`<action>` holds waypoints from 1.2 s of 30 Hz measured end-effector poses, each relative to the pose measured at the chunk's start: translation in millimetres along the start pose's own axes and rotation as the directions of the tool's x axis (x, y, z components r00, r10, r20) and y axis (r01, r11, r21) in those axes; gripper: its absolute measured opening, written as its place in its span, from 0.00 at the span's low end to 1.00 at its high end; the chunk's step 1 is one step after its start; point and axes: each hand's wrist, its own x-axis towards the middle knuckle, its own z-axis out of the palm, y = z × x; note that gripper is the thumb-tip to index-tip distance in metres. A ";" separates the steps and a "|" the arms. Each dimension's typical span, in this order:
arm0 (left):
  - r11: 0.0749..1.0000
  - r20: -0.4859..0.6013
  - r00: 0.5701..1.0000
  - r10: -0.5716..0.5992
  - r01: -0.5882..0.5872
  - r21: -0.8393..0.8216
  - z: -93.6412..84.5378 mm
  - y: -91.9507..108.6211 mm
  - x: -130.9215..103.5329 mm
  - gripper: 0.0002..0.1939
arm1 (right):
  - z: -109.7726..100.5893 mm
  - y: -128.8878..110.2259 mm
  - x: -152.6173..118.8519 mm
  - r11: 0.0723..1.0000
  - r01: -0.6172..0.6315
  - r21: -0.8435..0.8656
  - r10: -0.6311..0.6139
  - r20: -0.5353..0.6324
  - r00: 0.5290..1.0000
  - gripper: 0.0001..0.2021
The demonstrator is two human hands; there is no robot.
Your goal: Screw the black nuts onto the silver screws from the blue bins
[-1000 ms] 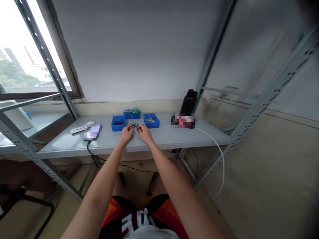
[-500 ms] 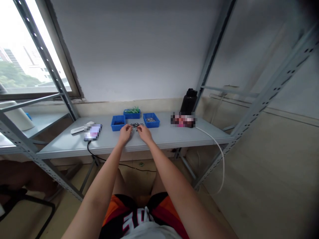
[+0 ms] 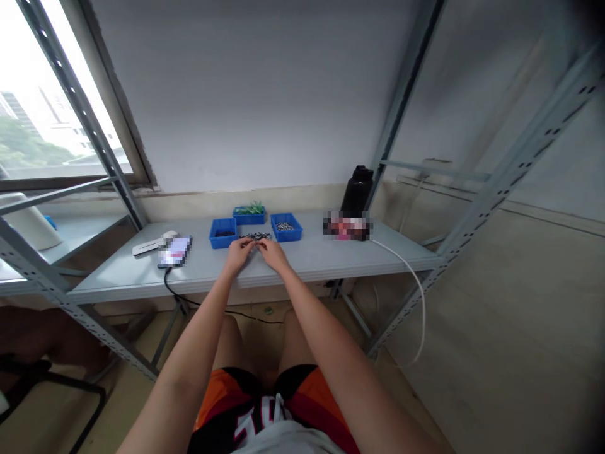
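Note:
My left hand (image 3: 241, 253) and my right hand (image 3: 271, 253) meet at the middle of the grey shelf table, fingers pinched together at their tips. Whatever they hold is too small to make out. Just beyond the fingertips lies a heap of small dark and silvery parts (image 3: 258, 236). A blue bin with dark pieces (image 3: 224, 242) stands to the left of the heap, a blue bin with silvery pieces (image 3: 289, 236) to its right. Behind, a third blue bin (image 3: 249, 220) contains green pieces (image 3: 254, 208).
A phone (image 3: 174, 251) with a black cable and a white object (image 3: 147, 246) lie at the left. On the right are a black bottle (image 3: 358, 192) and a blurred-out item (image 3: 347, 227) beside a white cable (image 3: 411, 271). Metal posts frame both ends.
My hands have come closer together, and their fingertips now meet in front of the heap. The bins have stayed in place.

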 end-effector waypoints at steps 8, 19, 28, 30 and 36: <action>0.998 -0.040 0.997 -0.062 0.061 -0.030 3.5 -6.9 1.1 0.10 | -0.6 -1.1 -1.3 0.991 -0.052 0.126 0.059 -0.051 0.997 0.09; 1.000 0.030 1.000 0.010 -0.011 0.027 -0.2 -2.1 -1.3 0.08 | -2.4 -2.3 -1.1 0.974 -0.079 0.213 0.104 -0.106 0.989 0.09; 1.000 -0.045 0.999 -0.011 0.012 0.025 0.7 -1.0 -0.6 0.11 | -0.6 -0.1 0.7 0.960 -0.116 0.256 0.139 -0.073 0.988 0.09; 0.999 -0.050 0.999 -0.014 0.015 0.033 0.9 -2.0 -0.6 0.12 | -0.6 0.9 1.6 0.950 -0.130 0.286 0.161 -0.090 0.983 0.10; 0.998 -0.038 0.999 -0.021 0.023 0.053 1.8 -6.5 0.5 0.11 | -1.0 2.4 2.6 0.933 -0.140 0.332 0.181 -0.095 0.979 0.10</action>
